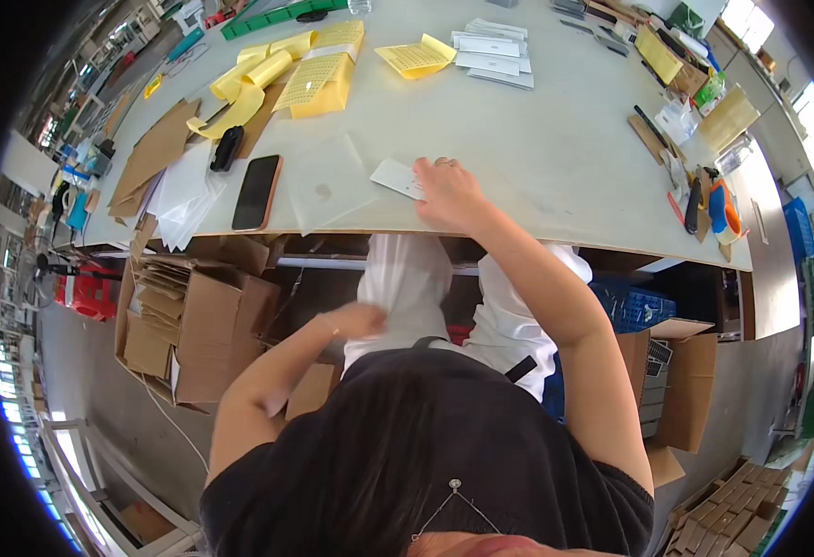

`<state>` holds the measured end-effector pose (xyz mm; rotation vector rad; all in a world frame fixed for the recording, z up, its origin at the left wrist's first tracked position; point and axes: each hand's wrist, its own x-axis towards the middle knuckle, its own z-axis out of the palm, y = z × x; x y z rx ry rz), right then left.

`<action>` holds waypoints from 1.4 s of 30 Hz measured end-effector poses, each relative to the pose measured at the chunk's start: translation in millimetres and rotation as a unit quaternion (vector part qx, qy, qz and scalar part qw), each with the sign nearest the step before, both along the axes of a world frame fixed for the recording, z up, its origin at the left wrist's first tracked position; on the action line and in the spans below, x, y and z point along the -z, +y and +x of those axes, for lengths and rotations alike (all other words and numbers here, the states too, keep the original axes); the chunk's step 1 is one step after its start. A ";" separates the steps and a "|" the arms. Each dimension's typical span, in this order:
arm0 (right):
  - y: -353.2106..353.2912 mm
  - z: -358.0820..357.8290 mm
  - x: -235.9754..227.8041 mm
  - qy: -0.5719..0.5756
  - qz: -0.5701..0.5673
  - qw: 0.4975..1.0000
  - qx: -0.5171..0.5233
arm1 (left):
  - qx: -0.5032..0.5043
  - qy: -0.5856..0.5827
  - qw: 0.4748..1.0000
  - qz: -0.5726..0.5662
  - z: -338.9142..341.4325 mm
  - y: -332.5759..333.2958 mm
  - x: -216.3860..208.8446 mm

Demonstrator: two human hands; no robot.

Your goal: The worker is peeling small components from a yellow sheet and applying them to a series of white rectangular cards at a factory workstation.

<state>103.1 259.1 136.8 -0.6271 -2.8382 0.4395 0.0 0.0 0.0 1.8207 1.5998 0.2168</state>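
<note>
My right hand (pixel 449 190) is at the table's front part, its fingers curled over the right end of a small flat white card (pixel 395 177). The left end of that card sticks out from under the fingers. Below the table edge, my left hand (pixel 359 320) hovers over my lap, smeared by motion, so its fingers cannot be read. A clear plastic bag (pixel 328 190) lies flat to the left of the card. Beside it rests a black phone (pixel 258 192). Farther back is a loose stack of similar white pieces (pixel 495 54).
Yellow label sheets (pixel 319 84) lie at the back left, near brown cardboard (pixel 155 153) and more clear bags (pixel 184 200). Tape and tools (pixel 724 213) sit at the right edge. Open cartons (pixel 226 325) stand below the table.
</note>
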 end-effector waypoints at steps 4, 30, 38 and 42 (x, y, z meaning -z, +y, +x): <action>16.2 15.6 -6.2 -0.018 0.013 1.000 -0.017 | -0.009 -0.098 0.992 -0.079 -4.7 -70.9 -11.4; 200.6 64.2 17.6 0.015 0.072 0.992 0.107 | 0.003 0.105 0.926 0.363 -15.7 188.7 -136.9; 270.7 122.8 14.1 -0.052 -0.112 0.992 0.008 | 0.038 0.114 0.936 0.330 -36.6 186.6 -141.4; 313.0 101.4 -35.4 0.091 -0.171 0.958 0.210 | 0.059 0.088 0.932 0.345 -39.2 190.4 -133.8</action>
